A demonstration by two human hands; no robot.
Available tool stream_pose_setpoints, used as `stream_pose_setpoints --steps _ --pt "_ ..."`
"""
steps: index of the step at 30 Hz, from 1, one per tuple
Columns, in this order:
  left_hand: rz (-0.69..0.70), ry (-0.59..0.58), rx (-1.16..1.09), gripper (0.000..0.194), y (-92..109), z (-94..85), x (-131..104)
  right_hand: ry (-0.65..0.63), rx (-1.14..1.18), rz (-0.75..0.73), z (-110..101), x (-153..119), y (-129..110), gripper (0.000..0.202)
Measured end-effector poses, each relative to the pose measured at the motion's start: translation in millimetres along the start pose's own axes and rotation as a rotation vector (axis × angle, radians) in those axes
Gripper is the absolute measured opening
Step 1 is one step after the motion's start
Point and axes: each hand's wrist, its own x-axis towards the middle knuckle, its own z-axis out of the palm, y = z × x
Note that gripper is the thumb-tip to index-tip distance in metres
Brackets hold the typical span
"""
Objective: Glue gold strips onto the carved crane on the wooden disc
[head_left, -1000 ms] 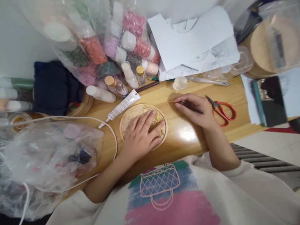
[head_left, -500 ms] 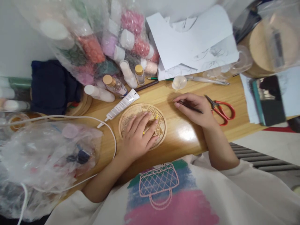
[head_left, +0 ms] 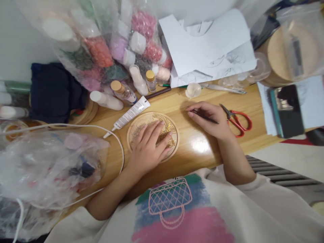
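Note:
My left hand (head_left: pixel 148 145) lies flat with its fingers spread on a round carved wooden disc (head_left: pixel 131 130), covering much of its middle. Gold lines (head_left: pixel 168 130) show on the disc beside the fingertips. To the right, my right hand (head_left: pixel 209 118) pinches a thin dark tool (head_left: pixel 205 116) above the wooden table. Its tip points left, apart from the disc. Red-handled scissors (head_left: pixel 236 119) rest just right of that hand. A white tube (head_left: pixel 130 114) with a nozzle lies at the disc's upper left.
Small bottles (head_left: pixel 138 80) and bagged jars stand behind the disc. Papers (head_left: pixel 207 47) lie at the back, near a small clear cup (head_left: pixel 193 90). A white cable (head_left: pixel 123 148) curves left of the disc beside a plastic bag (head_left: pixel 45 168). A dark phone (head_left: pixel 288 111) is at the right.
The view has shifted slightly. The fingers of my left hand sit a little differently on the disc, and more of the gold part shows. My right hand still holds the tool.

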Motion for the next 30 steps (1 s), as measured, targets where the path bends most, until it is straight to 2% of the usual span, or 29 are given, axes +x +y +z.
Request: stream_pose_setpoints --steps 8,12,15,17,20,22,26,30 --pt "-0.007 -0.019 -0.003 0.03 -0.1 -1.0 -0.6 0.021 -0.002 -0.017 2.7 -3.3 3.4 0.013" --pt "-0.002 0.008 0.021 0.03 0.4 -1.0 0.0 0.036 -0.02 0.022 11.1 -11.3 -7.1 0.02" --pt "-0.008 0.01 0.03 0.03 0.9 -1.1 0.7 0.106 -0.17 0.031 22.3 -24.8 -20.5 0.022" --pt "-0.011 0.002 0.029 0.031 1.3 -1.7 1.3 0.158 -0.297 -0.041 29.6 -37.9 -27.2 0.018" --pt "-0.01 0.007 0.024 0.031 2.0 -2.9 2.2 0.14 -0.565 -0.211 37.5 -61.0 -30.1 0.023" --pt "-0.007 0.021 0.026 0.031 2.3 -2.9 2.3 0.107 -0.737 -0.262 41.7 -75.6 -28.5 0.032" --pt "-0.012 0.045 0.03 0.032 1.5 0.0 0.7 0.018 -0.852 -0.251 53.4 -93.6 -25.4 0.049" --pt "-0.003 0.066 0.02 0.03 0.4 3.9 -1.0 0.01 -0.891 -0.202 67.1 -97.2 -24.5 0.065"
